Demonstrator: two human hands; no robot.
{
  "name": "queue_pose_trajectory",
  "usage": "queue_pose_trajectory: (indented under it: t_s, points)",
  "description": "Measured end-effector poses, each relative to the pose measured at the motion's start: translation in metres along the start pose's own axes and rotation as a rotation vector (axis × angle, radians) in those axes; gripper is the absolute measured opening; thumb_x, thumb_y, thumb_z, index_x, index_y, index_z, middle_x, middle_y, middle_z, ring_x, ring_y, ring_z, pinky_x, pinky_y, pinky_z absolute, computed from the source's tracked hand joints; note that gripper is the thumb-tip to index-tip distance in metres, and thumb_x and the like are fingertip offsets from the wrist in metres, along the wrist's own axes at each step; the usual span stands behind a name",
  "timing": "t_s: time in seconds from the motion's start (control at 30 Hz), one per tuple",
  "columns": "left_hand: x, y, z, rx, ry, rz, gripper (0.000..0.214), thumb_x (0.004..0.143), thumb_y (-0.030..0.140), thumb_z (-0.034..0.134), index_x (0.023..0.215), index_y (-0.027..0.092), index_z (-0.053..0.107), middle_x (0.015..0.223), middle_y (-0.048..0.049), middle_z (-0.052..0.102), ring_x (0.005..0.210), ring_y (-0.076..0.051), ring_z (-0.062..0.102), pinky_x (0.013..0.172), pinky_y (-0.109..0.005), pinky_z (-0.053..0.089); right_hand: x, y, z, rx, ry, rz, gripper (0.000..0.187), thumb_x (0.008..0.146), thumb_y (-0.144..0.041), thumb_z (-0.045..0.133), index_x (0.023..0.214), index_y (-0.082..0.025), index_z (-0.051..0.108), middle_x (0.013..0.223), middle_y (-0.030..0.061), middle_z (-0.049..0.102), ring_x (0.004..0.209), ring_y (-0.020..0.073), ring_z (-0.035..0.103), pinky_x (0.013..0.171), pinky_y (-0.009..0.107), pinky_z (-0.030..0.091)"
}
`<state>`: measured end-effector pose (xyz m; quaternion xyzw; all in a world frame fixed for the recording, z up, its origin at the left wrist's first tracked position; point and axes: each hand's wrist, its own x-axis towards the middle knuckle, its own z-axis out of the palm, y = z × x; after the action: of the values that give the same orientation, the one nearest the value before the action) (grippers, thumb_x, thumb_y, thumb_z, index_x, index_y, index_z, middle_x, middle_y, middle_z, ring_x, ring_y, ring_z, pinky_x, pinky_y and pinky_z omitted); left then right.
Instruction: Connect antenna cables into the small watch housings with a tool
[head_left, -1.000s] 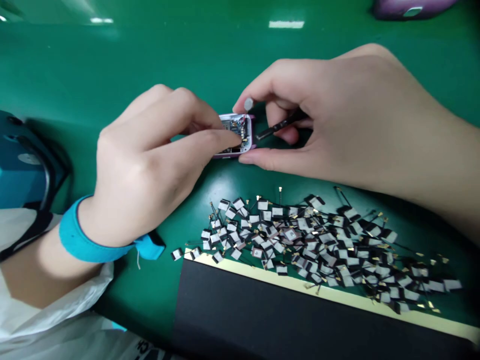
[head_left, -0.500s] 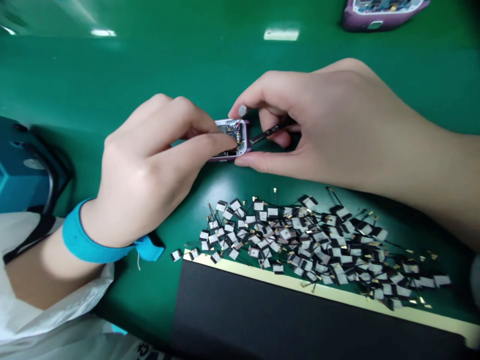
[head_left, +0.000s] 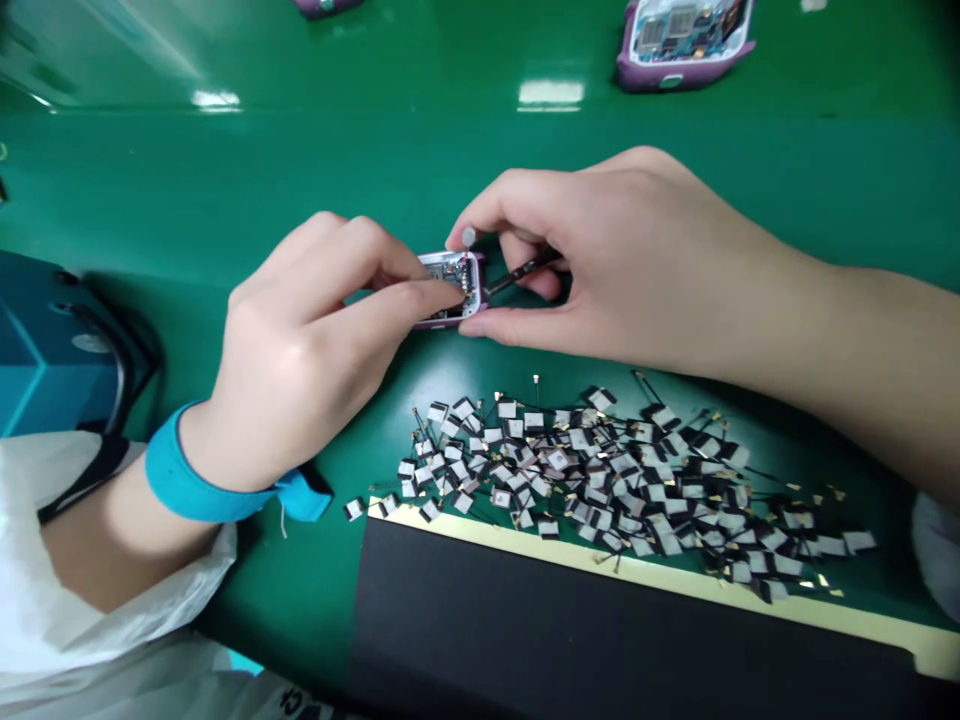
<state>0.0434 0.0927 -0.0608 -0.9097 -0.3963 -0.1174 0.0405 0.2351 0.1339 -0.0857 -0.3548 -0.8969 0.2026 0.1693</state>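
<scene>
A small purple device case (head_left: 482, 290) with an exposed circuit board (head_left: 452, 272) lies between my two hands, just above the table. My left hand (head_left: 300, 310) grips its left end, the thumb pressed on the board near the right end. The thumb and index finger of my right hand (head_left: 615, 255) hold the case's right end from either side. Tucked in the same hand are slim black tweezers (head_left: 525, 270), pointing at the case's edge. A little round silver disc (head_left: 469, 237) on thin wires stands out at the case's upper rim. My left fingertips are hidden.
Many small square antenna pieces with black cables (head_left: 585, 470) are heaped on the green table (head_left: 300, 150) below my hands. A black mat with a yellow edge (head_left: 600, 620) lies nearest me. Another open purple device (head_left: 682, 45) sits at the back; a blue box (head_left: 52, 340) stands left.
The view has shifted slightly, bringing more of the back device into sight. Both hands keep the same hold on the case, with the left thumb still on the board.
</scene>
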Motion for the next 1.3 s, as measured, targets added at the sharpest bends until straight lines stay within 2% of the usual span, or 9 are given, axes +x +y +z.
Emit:
queue_pose_trajectory:
  t_s: [0.1, 0.3, 0.53, 0.8, 0.93, 1.13, 1.3]
  points:
    - [0.0009, -0.0003, -0.0004, 0.014, -0.003, 0.008, 0.024, 0.088, 0.022, 0.036, 0.095, 0.019, 0.059, 0.088, 0.0021, 0.054, 0.082, -0.012, 0.053, 0.068, -0.031, 0.043, 0.0014, -0.0004, -0.0005, -0.026, -0.018, 0.031, 0.041, 0.073, -0.045, 0.060, 0.102, -0.017, 0.053, 0.069, -0.0043, 0.049, 0.061, 0.0107, 0.048, 0.057, 0.023, 0.030]
    - [0.0006, -0.0002, -0.0002, -0.012, -0.015, 0.005, 0.020, 0.086, 0.018, 0.041, 0.094, 0.017, 0.060, 0.088, 0.0009, 0.056, 0.083, -0.013, 0.054, 0.070, -0.029, 0.042, 0.0036, -0.0016, -0.0014, -0.041, -0.048, 0.041, 0.042, 0.074, -0.048, 0.056, 0.103, -0.017, 0.052, 0.074, -0.0014, 0.051, 0.085, 0.0184, 0.051, 0.068, 0.027, 0.035]
    - [0.0003, -0.0003, -0.0006, -0.019, -0.013, -0.002, 0.020, 0.085, 0.017, 0.043, 0.096, 0.016, 0.060, 0.089, -0.0007, 0.056, 0.085, -0.013, 0.053, 0.071, -0.028, 0.041, 0.0036, -0.0023, -0.0028, -0.032, -0.056, 0.056, 0.041, 0.075, -0.047, 0.056, 0.103, -0.017, 0.052, 0.075, -0.0031, 0.051, 0.075, 0.0139, 0.052, 0.069, 0.026, 0.035]
    - [-0.0002, 0.0016, -0.0004, -0.025, -0.021, -0.001, 0.019, 0.086, 0.017, 0.042, 0.096, 0.017, 0.059, 0.090, -0.0003, 0.056, 0.085, -0.013, 0.053, 0.070, -0.030, 0.042, 0.0038, -0.0020, -0.0014, -0.046, -0.068, 0.046, 0.043, 0.076, -0.048, 0.054, 0.106, -0.017, 0.051, 0.082, -0.0011, 0.054, 0.095, 0.0204, 0.049, 0.070, 0.028, 0.036]
    - [0.0005, 0.0016, 0.0000, -0.026, -0.013, 0.004, 0.020, 0.086, 0.018, 0.042, 0.095, 0.017, 0.059, 0.089, 0.0000, 0.056, 0.085, -0.014, 0.054, 0.070, -0.029, 0.042, 0.0035, -0.0018, -0.0013, -0.032, -0.056, 0.045, 0.043, 0.075, -0.048, 0.055, 0.104, -0.018, 0.052, 0.086, -0.0018, 0.055, 0.094, 0.0197, 0.050, 0.071, 0.027, 0.037]
    - [0.0003, 0.0014, -0.0013, -0.027, -0.022, -0.002, 0.019, 0.086, 0.017, 0.043, 0.096, 0.018, 0.059, 0.090, -0.0007, 0.057, 0.084, -0.014, 0.053, 0.070, -0.030, 0.042, 0.0043, -0.0020, -0.0013, -0.016, -0.059, 0.068, 0.042, 0.075, -0.047, 0.057, 0.104, -0.016, 0.052, 0.079, -0.0027, 0.053, 0.080, 0.0156, 0.054, 0.071, 0.027, 0.037]
    - [-0.0001, -0.0026, 0.0019, -0.039, 0.026, 0.057, 0.017, 0.085, 0.015, 0.046, 0.095, 0.016, 0.059, 0.087, -0.0029, 0.057, 0.079, -0.014, 0.051, 0.067, -0.028, 0.042, 0.0021, -0.0010, 0.0002, 0.036, -0.024, 0.010, 0.040, 0.073, -0.041, 0.063, 0.101, -0.014, 0.053, 0.071, -0.0014, 0.051, 0.073, 0.0173, 0.053, 0.060, 0.026, 0.034]
